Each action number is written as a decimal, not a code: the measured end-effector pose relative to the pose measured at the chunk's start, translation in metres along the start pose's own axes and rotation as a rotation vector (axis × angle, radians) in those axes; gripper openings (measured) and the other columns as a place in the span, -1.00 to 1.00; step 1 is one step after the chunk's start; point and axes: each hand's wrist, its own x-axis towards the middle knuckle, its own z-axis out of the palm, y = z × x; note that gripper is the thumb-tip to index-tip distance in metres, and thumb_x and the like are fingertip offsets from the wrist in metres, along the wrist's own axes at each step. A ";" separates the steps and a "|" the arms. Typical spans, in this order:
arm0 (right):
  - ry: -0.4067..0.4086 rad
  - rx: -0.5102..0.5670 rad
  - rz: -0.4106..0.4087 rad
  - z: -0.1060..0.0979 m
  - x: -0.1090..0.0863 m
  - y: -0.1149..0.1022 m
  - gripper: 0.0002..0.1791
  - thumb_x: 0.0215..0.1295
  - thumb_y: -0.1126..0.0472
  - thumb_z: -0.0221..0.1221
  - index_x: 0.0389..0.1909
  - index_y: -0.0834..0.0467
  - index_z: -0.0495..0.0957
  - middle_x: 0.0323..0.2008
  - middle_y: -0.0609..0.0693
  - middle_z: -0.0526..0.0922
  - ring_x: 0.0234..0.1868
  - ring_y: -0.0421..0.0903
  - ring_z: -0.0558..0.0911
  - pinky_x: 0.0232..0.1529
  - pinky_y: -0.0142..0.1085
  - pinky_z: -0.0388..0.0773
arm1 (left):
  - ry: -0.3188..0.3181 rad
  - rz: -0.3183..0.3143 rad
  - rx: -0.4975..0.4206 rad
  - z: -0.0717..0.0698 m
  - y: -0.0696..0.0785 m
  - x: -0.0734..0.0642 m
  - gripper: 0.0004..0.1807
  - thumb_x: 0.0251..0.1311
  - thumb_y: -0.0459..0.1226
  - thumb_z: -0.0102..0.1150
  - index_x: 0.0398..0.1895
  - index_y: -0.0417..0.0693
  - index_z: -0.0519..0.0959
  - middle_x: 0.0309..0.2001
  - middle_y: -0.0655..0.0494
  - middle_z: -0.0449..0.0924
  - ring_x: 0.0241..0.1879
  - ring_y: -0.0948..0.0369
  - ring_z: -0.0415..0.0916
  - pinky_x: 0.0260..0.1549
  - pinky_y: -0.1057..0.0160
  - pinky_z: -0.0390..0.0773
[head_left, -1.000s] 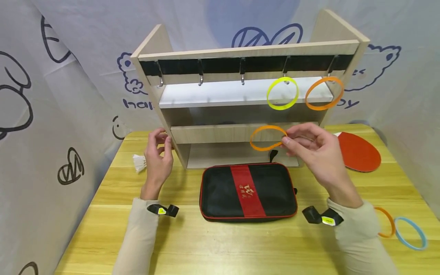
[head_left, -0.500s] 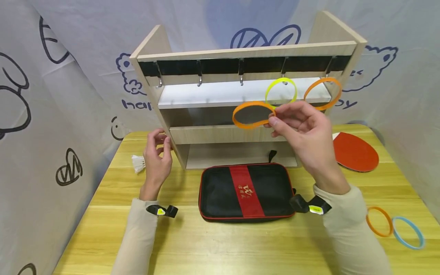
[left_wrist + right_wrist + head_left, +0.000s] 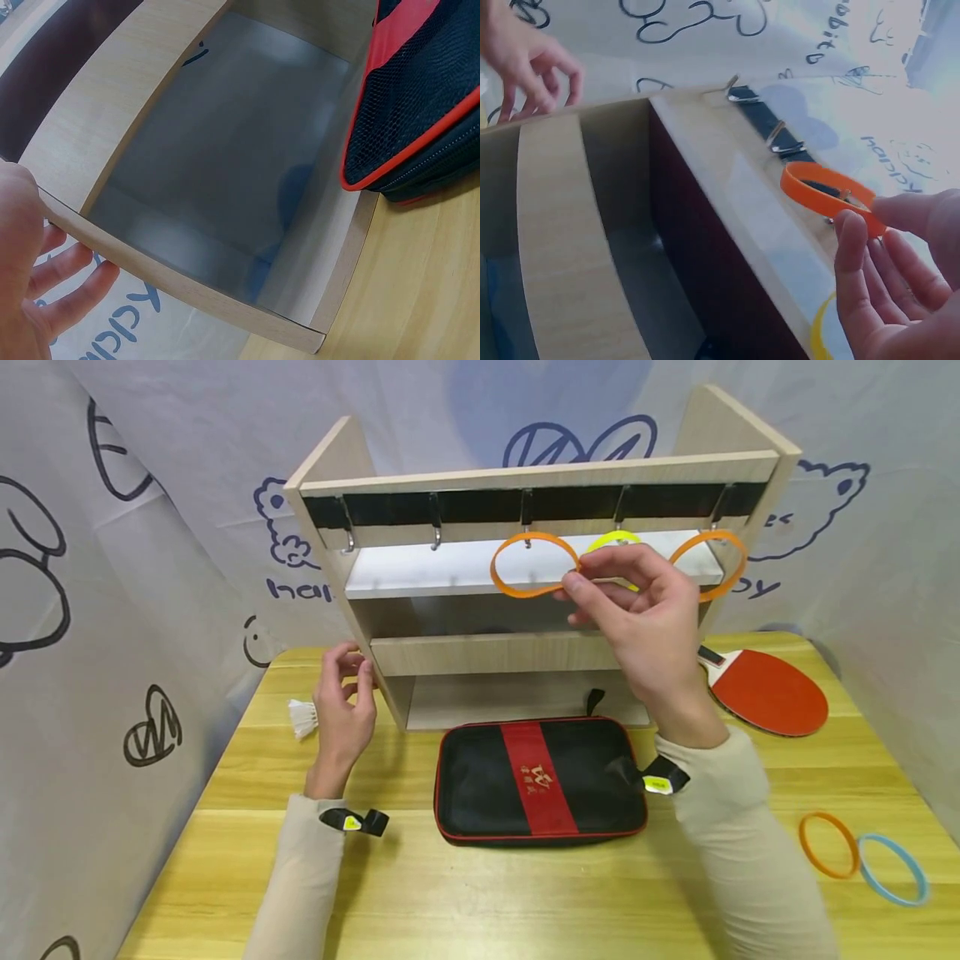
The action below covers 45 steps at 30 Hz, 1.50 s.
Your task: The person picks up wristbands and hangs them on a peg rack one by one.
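Note:
My right hand pinches an orange silicone wristband between thumb and fingertips. The band's loop overlaps the tip of the middle hook on the wooden shelf unit. In the right wrist view, the same orange wristband extends towards the row of hooks. Partly behind this hand, a yellow wristband hangs from one hook, and another orange wristband hangs at the far right. My left hand rests against the unit's left side, its fingers loosely bent along the panel.
A black zip case with a red stripe lies in front of the shelf. On the right are a red table tennis bat, an orange wristband and a blue wristband. A white shuttlecock lies left.
My right hand has risen and moved left with the orange wristband, from the lower shelf board up to the middle hook. My left hand has stayed at the shelf's side.

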 end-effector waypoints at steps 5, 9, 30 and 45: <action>0.059 -0.064 -0.062 0.005 0.001 0.006 -0.78 0.32 0.45 0.46 -0.05 0.26 0.75 -0.15 0.03 0.85 -0.25 -0.10 0.88 -0.18 -0.31 0.86 | -0.002 0.001 -0.002 0.000 0.001 0.001 -0.71 0.60 -0.44 0.09 0.27 -0.42 0.47 -0.06 -0.34 0.64 -0.12 0.23 0.59 -0.23 0.59 0.68; 0.077 -0.133 -0.078 0.007 0.000 0.010 -0.76 0.33 0.41 0.47 -0.02 0.32 0.73 -0.16 -0.03 0.85 -0.24 -0.13 0.88 -0.14 -0.31 0.85 | 0.002 -0.001 0.006 0.000 0.001 0.000 -0.71 0.60 -0.45 0.10 0.27 -0.41 0.48 -0.06 -0.34 0.65 -0.12 0.24 0.59 -0.23 0.58 0.69; 0.017 -0.439 -0.004 -0.013 -0.036 0.010 -0.79 0.38 0.27 0.46 -0.04 0.25 0.79 -0.21 -0.39 0.78 -0.18 -0.28 0.79 -0.23 -0.52 0.76 | 0.000 -0.005 0.011 0.001 -0.002 -0.001 -0.70 0.61 -0.43 0.08 0.28 -0.43 0.47 -0.07 -0.33 0.62 -0.13 0.32 0.57 -0.24 0.56 0.70; -0.015 -0.528 0.028 -0.057 -0.063 0.023 -0.85 0.35 0.33 0.48 -0.09 0.21 0.82 -0.23 -0.42 0.78 -0.18 -0.40 0.77 -0.22 -0.62 0.69 | -0.002 0.002 0.005 0.001 -0.002 -0.001 -0.69 0.61 -0.44 0.08 0.28 -0.45 0.45 -0.07 -0.36 0.61 -0.14 0.24 0.58 -0.24 0.59 0.69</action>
